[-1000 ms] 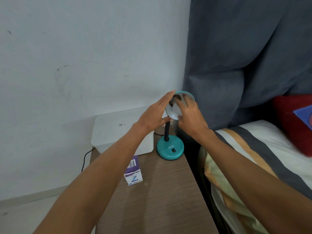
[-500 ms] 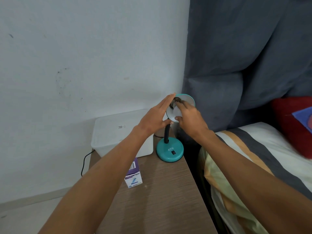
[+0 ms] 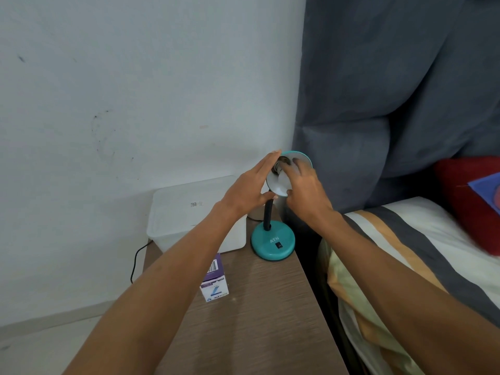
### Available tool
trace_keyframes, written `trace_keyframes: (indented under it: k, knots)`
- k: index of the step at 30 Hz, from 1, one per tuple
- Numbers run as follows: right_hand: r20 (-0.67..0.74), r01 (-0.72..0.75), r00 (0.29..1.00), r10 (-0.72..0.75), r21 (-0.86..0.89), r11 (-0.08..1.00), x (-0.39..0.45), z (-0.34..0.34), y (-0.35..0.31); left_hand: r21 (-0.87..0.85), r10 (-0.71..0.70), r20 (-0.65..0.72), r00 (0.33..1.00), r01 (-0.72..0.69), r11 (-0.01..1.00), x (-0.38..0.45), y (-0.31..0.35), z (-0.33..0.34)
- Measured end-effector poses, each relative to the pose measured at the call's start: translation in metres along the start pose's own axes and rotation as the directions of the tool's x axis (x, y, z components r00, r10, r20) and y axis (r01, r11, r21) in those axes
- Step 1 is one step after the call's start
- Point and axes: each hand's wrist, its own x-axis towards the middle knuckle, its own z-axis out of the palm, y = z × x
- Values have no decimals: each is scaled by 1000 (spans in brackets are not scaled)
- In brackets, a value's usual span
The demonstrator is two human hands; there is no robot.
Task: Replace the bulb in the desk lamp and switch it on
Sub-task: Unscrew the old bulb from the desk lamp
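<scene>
Desk lamp [image 3: 272,240] at tabletop's far right corner. Left hand [image 3: 250,192] flat, open, bracing shade [image 3: 278,182]; right hand [image 3: 304,189] fingers pinching inside at socket, bulb hidden. Glass likely fragile, slippery: grip near base, twist gently.

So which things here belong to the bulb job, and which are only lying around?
Job:
- teal desk lamp, with left hand on its shade
- right hand reaching into the shade
- small purple box, perhaps the bulb's

Lying about:
- white plastic container
- striped bedding
- red cushion
</scene>
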Motion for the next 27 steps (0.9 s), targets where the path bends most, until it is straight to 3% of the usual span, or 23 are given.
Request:
trace_keyframes:
  k: [3, 7, 14, 19, 24, 27]
  knots:
    - [-14, -132, 991, 134, 88, 987, 1, 1, -4, -6, 3, -2, 1000, -3, 1000, 0, 1, 1]
    - [-49, -24, 999, 24, -12, 1000, -2, 0, -5, 1, 5, -4, 1000, -5, 1000, 1, 0, 2]
    - [-43, -158, 985, 166, 144, 977, -1, -1, -9, -19, 1, -4, 1000, -1, 1000, 1, 0, 3]
    - [5, -14, 1000, 14, -23, 1000, -4, 0, -6, -30, -18, -5, 1000, 17, 999, 1, -4, 3]
    - [-26, -51, 998, 53, 52, 997, 0, -2, -11, -26, -8, -14, 1000, 8, 1000, 1, -3, 4]
    - [0, -72, 997, 72, 12, 997, 2, -1, -11, -26, -2, -9, 1000, 2, 1000, 2, -3, 4]
